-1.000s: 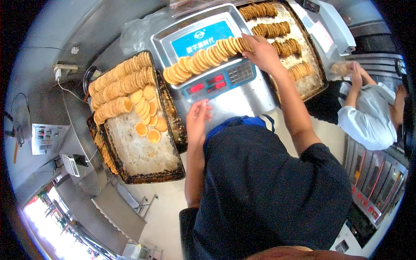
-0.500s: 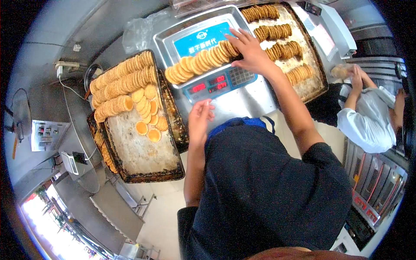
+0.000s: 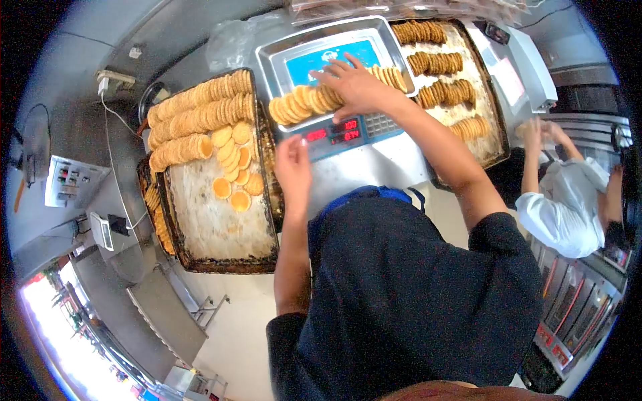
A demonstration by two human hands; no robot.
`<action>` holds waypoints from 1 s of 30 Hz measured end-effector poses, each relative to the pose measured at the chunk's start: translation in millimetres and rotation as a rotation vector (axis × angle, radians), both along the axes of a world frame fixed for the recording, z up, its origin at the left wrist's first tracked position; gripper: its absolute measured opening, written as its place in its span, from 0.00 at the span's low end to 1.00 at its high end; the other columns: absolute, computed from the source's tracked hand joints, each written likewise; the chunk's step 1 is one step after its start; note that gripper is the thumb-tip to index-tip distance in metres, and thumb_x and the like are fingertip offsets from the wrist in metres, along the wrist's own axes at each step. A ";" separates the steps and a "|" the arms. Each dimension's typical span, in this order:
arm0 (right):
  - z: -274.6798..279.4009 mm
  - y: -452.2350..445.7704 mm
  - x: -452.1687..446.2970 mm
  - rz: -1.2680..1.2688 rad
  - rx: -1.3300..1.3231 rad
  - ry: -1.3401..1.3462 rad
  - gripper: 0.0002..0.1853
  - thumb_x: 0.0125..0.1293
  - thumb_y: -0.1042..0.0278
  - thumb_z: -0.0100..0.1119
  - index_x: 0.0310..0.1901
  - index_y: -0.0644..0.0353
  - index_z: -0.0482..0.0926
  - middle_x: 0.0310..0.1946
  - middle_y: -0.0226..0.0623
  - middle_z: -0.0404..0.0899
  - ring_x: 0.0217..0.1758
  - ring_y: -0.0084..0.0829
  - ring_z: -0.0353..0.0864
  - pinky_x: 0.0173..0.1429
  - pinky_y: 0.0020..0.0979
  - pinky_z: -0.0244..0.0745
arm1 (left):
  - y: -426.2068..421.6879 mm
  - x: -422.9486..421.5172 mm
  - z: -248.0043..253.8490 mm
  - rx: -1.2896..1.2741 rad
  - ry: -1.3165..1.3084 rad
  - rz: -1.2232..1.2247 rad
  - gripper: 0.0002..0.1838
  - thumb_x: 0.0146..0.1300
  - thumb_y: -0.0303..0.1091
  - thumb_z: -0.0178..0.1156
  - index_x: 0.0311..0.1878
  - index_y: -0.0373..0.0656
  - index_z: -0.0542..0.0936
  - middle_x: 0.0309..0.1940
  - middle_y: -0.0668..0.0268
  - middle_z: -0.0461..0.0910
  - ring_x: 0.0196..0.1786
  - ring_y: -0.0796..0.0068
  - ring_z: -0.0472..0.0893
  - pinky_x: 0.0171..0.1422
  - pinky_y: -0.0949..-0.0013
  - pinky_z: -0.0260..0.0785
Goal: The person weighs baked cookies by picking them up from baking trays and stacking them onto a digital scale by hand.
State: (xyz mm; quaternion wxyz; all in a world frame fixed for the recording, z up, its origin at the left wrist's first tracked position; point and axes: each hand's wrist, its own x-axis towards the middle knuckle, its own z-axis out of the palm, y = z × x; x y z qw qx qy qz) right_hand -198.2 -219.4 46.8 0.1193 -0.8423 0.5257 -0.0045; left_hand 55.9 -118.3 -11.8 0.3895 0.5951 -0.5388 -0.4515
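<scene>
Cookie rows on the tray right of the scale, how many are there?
4 on the tray: the far row, the second row, the third row, and the nearest row, beside the right forearm, which may hide more.

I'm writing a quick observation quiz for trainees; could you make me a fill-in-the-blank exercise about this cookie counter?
The person's ____ hand is spread over the row of cookies on the digital scale.
The digits on its display glow ____.
The label in its metal pan is ____.
The tray to the right of the scale shows ____ rows of cookies.

Missing words: right; red; blue; four.
</scene>
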 end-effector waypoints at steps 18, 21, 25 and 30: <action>-17.2 -24.2 13.1 0.092 0.050 -0.118 0.38 0.59 0.50 0.78 0.68 0.58 0.78 0.56 0.47 0.85 0.65 0.51 0.82 0.79 0.53 0.64 | -69.0 -4.1 -2.0 -0.397 -0.592 -0.116 0.42 0.57 0.43 0.83 0.74 0.43 0.78 0.66 0.49 0.75 0.69 0.44 0.71 0.77 0.45 0.62; -17.1 -22.0 14.0 0.075 0.017 -0.245 0.36 0.60 0.53 0.77 0.68 0.59 0.78 0.57 0.49 0.85 0.65 0.51 0.82 0.79 0.53 0.64 | -70.1 -0.2 -2.5 -0.319 -0.491 -0.154 0.43 0.58 0.42 0.82 0.75 0.40 0.76 0.72 0.46 0.71 0.74 0.42 0.67 0.80 0.45 0.61; -10.5 -12.2 13.2 -0.032 -0.088 -0.536 0.38 0.59 0.51 0.79 0.68 0.62 0.77 0.59 0.50 0.84 0.66 0.49 0.82 0.76 0.49 0.70 | -63.7 -2.8 8.5 -0.339 -0.550 -0.088 0.48 0.57 0.44 0.83 0.78 0.42 0.71 0.77 0.43 0.67 0.78 0.38 0.65 0.80 0.43 0.62; 15.4 26.5 46.8 -0.245 0.022 -0.875 0.35 0.59 0.58 0.84 0.64 0.63 0.78 0.58 0.44 0.84 0.63 0.39 0.84 0.67 0.39 0.79 | -33.2 -11.1 40.2 -0.492 -0.302 -0.194 0.45 0.57 0.33 0.78 0.79 0.41 0.72 0.72 0.44 0.71 0.74 0.40 0.71 0.79 0.44 0.64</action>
